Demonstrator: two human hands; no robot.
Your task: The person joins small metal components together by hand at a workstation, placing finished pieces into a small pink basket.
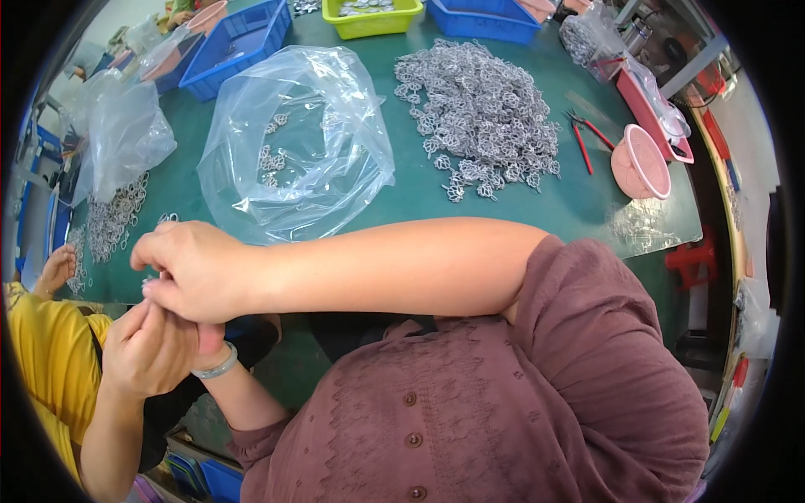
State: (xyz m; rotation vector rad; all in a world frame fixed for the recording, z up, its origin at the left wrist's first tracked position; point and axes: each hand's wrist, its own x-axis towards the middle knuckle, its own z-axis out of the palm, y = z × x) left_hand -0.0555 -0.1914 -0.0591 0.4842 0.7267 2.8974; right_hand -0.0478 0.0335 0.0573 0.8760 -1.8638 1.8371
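Note:
My right hand (197,268) reaches across to the left with its fingers curled. A small silvery bit shows at the thumb tip, too small to name. My left hand (210,337), with a pale bangle (217,362) at the wrist, lies below it and is mostly hidden. Another person's hand (153,350) covers it, fingertips close to my right thumb. That hand seems to belong to the person in yellow (54,360), whose other hand (59,267) rests at the table edge. Beyond the hands, loose metal links (116,220) lie heaped by a clear bag (130,126).
A large clear plastic bag (222,159) with several metal pieces lies on the green table (369,71). A big heap of metal links (486,113) is to its right. Red-handled pliers (582,149) lie near a pink basket (641,163). Blue (239,52) and yellow-green (373,23) bins stand behind.

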